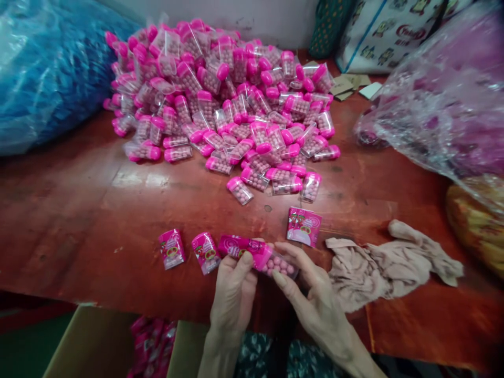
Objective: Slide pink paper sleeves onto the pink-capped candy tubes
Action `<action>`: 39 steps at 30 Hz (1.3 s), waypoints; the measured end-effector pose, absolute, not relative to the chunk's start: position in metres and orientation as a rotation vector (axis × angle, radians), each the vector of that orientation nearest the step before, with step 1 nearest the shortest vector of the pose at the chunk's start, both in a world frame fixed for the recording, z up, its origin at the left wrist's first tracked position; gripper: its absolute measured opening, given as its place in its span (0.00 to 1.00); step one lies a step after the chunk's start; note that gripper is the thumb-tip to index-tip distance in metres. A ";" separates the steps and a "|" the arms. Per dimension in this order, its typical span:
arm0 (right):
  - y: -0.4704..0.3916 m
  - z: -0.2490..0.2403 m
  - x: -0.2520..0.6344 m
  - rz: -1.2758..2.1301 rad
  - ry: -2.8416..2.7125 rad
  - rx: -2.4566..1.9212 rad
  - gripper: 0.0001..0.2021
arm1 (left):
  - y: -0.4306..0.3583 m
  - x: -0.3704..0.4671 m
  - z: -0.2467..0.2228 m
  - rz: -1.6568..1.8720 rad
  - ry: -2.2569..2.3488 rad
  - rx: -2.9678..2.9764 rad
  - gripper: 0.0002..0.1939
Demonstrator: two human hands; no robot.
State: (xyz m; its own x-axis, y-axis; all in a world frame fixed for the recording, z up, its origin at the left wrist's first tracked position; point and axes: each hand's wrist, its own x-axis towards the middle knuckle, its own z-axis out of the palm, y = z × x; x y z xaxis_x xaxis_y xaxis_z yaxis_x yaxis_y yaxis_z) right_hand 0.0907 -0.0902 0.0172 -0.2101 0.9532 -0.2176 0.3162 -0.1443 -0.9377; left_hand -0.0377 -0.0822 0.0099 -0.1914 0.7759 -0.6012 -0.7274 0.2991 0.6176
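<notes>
The left hand (pixel 234 286) has its fingers clamped on a printed sleeve (pixel 235 247), thumb on top, while the right hand (pixel 317 294) grips the clear body of a bead container (pixel 279 264) between thumb and fingers. The container is held low over the near edge of the bench (pixel 98 226), lying on its side, with its capped end toward the sleeve. The sleeve appears to cover the container only in part, as the clear end full of beads is bare.

Much seems left: the broad heap of containers (pixel 197 100) toward the wall shows clear sides and no print. Left of the hands lie a left packet (pixel 171 249) and a right packet (pixel 206 253), both printed; whether either holds a container, I cannot tell. A flat printed piece (pixel 304 227) lies beyond the right hand, and more pink printed pieces (pixel 151 346) fill part of a cardboard box (pixel 92 341) below the edge.

The containers are glossy, smooth plastic with rounded magenta caps and round, pale-pink beads. The bench is worn, reddish and shiny; the cloth (pixel 378 270) beside the right hand is soft and crumpled, the clear bag (pixel 444 100) thin and wrinkled.
</notes>
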 end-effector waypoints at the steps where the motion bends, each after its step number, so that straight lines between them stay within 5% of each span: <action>1: -0.091 0.017 0.088 1.388 -1.474 -1.448 0.18 | -0.083 -0.036 0.010 1.350 1.123 0.031 0.13; 13: -0.106 0.005 0.069 1.325 -1.224 -1.474 0.22 | -0.083 -0.024 0.009 1.419 1.191 0.076 0.08; 18: -0.095 0.016 0.070 1.734 -0.866 -1.220 0.22 | -0.087 -0.028 0.013 1.369 1.097 0.106 0.20; 25: -0.094 0.010 0.070 2.042 -0.518 -0.871 0.27 | -0.086 -0.037 0.010 1.275 1.065 0.165 0.18; 31: -0.097 0.009 0.070 1.999 -0.526 -0.946 0.29 | -0.088 -0.035 0.009 1.240 1.042 0.241 0.14; 39: -0.104 0.004 0.067 1.368 -1.250 -1.447 0.30 | -0.086 -0.032 0.011 1.331 1.195 0.179 0.07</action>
State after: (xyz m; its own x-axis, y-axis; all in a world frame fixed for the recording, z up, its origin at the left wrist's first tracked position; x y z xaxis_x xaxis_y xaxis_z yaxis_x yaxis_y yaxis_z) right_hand 0.0666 -0.1037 0.0037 -0.0585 0.9709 -0.2321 0.1441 -0.2219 -0.9644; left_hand -0.0322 -0.0856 0.0108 -0.2126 0.8026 -0.5573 -0.6404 0.3164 0.6999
